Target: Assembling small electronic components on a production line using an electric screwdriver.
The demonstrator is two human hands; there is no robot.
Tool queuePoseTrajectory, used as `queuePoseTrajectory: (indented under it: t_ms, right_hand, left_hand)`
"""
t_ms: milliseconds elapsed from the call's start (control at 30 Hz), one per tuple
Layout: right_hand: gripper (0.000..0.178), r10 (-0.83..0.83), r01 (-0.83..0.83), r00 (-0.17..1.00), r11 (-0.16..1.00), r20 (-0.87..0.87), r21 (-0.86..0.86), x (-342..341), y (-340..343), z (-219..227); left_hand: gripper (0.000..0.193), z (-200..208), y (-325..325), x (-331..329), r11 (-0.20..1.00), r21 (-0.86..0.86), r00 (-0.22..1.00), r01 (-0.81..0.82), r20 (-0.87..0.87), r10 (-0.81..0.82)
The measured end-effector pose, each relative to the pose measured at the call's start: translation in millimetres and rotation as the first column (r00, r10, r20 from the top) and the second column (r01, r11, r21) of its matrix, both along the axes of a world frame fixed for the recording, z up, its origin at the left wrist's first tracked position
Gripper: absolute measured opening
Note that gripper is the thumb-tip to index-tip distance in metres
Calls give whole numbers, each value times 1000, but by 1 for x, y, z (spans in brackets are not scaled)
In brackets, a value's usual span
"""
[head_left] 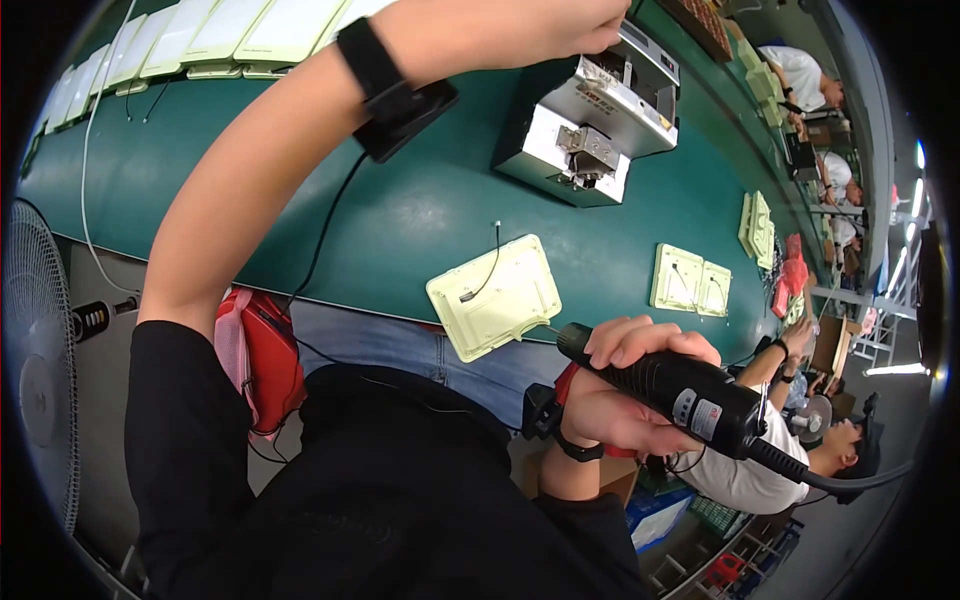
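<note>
My right hand [640, 390] is wrapped around a black electric screwdriver [690, 395], its bit pointing left beside the lower right edge of a pale yellow-green plastic panel [500, 305]. That panel lies at the near edge of the green table, with a short black cable and connector on it. At the top of the view my left hand [560, 28] reaches over a silver and black metal machine [610, 110] that looks like a screw feeder. Its fingers are curled together and partly cut off by the picture's edge, so what they hold is hidden.
White and pale green units [230, 35] stand in a row at the far left. More pale panels [690, 280] lie to the right on the table [400, 210]. A fan [40, 370] is at the left; a co-worker in a white shirt [740, 475] sits at the right.
</note>
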State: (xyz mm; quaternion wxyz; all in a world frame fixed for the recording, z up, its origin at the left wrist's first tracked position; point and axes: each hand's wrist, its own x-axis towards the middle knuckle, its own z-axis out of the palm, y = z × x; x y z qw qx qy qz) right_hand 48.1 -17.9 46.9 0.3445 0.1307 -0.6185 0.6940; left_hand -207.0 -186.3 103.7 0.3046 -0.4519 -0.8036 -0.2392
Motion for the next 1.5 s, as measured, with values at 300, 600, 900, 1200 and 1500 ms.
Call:
queuePoseTrajectory:
  t_ms: [300,600,900,1200,1500]
  right_hand:
    - [82,20,-20,1000,996,6,-86,3,4,15]
    - [73,79,-90,995,980,-67,-180,13,6,49]
    - [72,245,-262,961,956,-129,-135,33,-6,41]
    - [75,258,-257,966,965,9,-59,26,-18,3]
    - [73,409,-408,913,911,2,53,24,-9,5]
  left_hand:
    - [15,-28,3,54,976,174,974,134,156,-162]
    - [16,-92,6,173,853,27,709,522,542,-451]
    - [14,-14,-1,96,976,-12,975,216,62,-215]
    - [25,-15,12,102,993,74,996,87,-7,-87]
    - [97,-107,-21,201,918,-226,780,325,613,-125]
